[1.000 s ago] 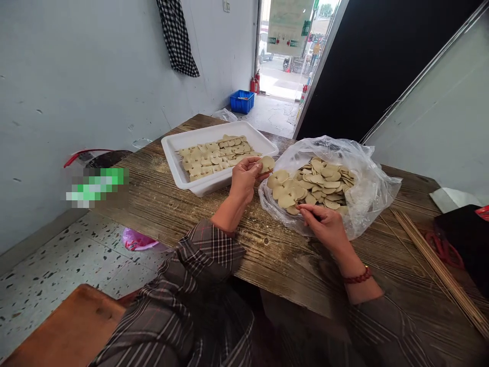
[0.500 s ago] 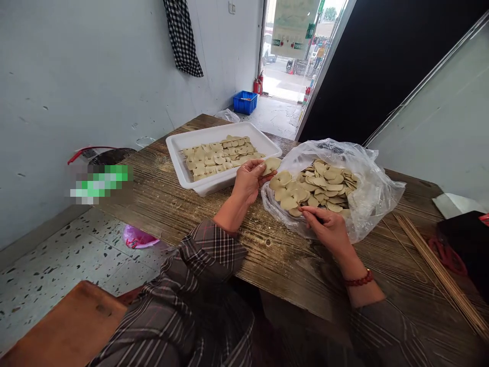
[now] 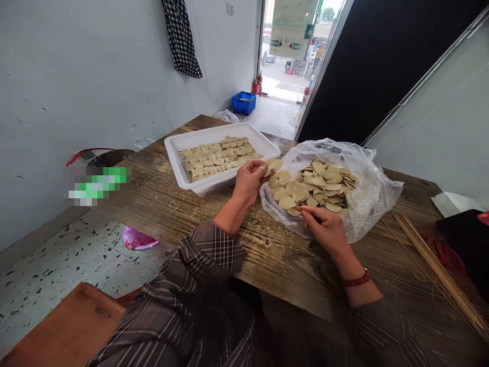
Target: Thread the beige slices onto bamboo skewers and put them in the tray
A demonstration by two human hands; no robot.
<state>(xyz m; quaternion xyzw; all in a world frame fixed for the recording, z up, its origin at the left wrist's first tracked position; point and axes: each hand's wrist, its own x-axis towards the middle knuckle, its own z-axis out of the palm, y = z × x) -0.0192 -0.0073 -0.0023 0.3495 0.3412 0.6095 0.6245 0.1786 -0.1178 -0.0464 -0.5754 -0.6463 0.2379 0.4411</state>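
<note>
My left hand (image 3: pixel 248 181) is closed, fingers and thumb pinching a flat, thin beige disc (image 3: pixel 274 165) by the tray's near right corner. My right hand (image 3: pixel 326 227) is closed with thumb and fingertips pinched on the lower end of a thin skewer (image 3: pixel 298 206). Several beige discs (image 3: pixel 288 196) are threaded in a wavy row between both hands, over the edge of a clear plastic bag (image 3: pixel 376 191). Inside the open bag lies a heap of loose discs (image 3: pixel 330 181). Most of the skewer is hidden by the discs.
A white tray (image 3: pixel 173 158) to the left holds rows of skewered discs (image 3: pixel 214 159). A bundle of bare skewers (image 3: pixel 439 270) lies on the wooden table (image 3: pixel 267 265) at right, near a black bag (image 3: pixel 464 244). A blue crate (image 3: pixel 244 103) stands on the floor by the doorway.
Both hands keep their holds on the disc and the skewer. The disc at my left fingertips has turned slightly. The whole view has shifted a little.
</note>
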